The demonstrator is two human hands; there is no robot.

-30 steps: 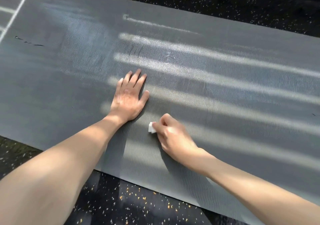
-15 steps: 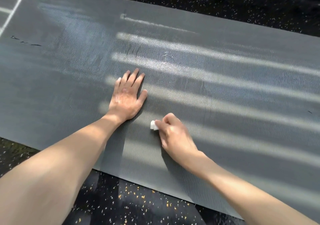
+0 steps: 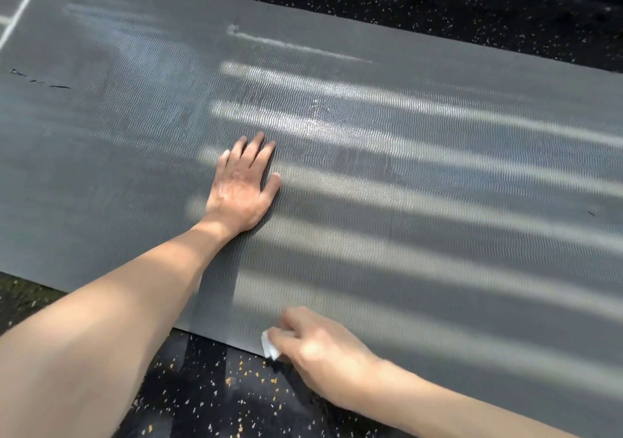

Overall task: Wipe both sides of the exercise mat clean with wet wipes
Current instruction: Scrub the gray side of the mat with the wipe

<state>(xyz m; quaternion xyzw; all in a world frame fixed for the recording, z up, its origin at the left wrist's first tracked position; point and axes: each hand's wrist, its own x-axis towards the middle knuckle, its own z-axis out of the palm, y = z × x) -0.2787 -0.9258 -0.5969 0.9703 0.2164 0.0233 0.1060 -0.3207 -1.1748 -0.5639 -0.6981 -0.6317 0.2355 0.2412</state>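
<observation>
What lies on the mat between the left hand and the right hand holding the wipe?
Only bare mat between left hand and right hand with wet wipe.

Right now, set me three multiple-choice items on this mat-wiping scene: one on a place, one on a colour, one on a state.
1. Where is the wet wipe?
A. at the mat's near edge
B. at the mat's far edge
C. under the flat hand

2. What colour is the exercise mat?
A. bright red
B. dark grey
C. yellow

3. How is the left hand placed?
A. clenched in a fist
B. raised off the mat
C. flat, palm down on the mat

Key: 1 A, the right hand pinches the wipe where the mat meets the speckled floor. 2 B, the ribbed surface is dark grey under the bands of sunlight. 3 C, its fingers lie straight on the mat.
</observation>
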